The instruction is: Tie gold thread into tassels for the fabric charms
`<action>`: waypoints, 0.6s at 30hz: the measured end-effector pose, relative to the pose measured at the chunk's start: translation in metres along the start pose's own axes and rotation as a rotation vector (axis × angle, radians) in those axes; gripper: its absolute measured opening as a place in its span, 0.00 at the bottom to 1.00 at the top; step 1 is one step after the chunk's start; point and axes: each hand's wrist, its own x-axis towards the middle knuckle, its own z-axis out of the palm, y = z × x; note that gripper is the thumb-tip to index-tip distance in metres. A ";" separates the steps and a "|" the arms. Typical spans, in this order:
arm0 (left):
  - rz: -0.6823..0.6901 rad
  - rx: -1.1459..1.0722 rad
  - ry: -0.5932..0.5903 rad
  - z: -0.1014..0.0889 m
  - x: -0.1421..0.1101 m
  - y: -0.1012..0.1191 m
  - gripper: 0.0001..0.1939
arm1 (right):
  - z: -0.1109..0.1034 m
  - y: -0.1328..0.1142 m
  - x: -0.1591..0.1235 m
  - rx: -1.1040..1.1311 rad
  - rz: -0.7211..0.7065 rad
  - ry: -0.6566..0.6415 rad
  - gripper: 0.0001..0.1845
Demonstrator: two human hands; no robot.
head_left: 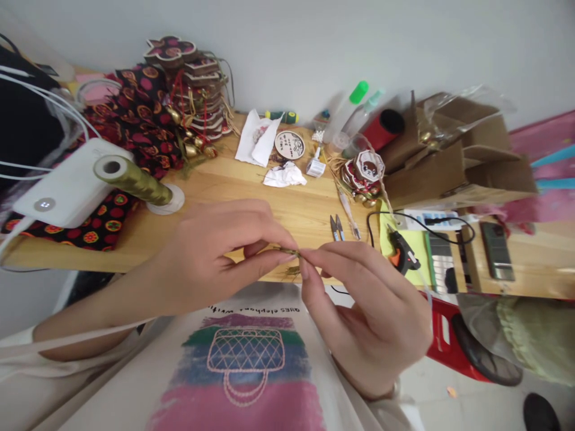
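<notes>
My left hand (224, 245) and my right hand (363, 299) meet fingertip to fingertip above the table's front edge. Both are closed in a pinch on a short length of thin olive-gold cord (284, 249). A small tangle of similar thread (293, 271) shows just below the fingertips; whether it joins the cord I cannot tell. Beyond my right fingers lie thread snips (336, 227) and a pen-like tool (348, 209). On the left, past my wrist, a spool of olive-gold thread (144, 182) leans on a white power device (67, 185).
Patterned dark fabric (135, 120) and stacked ornaments with bells (202, 90) fill the back left. Crumpled tissue (285, 175), a round box (290, 145) and bottles (354, 114) stand mid-table. At right are a glue gun (404, 251), cardboard boxes (453, 155) and a phone (498, 251).
</notes>
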 end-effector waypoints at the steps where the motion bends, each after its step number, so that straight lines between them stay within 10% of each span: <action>1: 0.003 -0.002 0.005 0.000 0.000 0.000 0.05 | 0.001 0.000 0.000 -0.006 -0.009 0.005 0.06; 18: 0.025 0.007 0.029 -0.001 0.000 -0.001 0.05 | 0.007 0.007 0.002 0.125 0.012 -0.020 0.08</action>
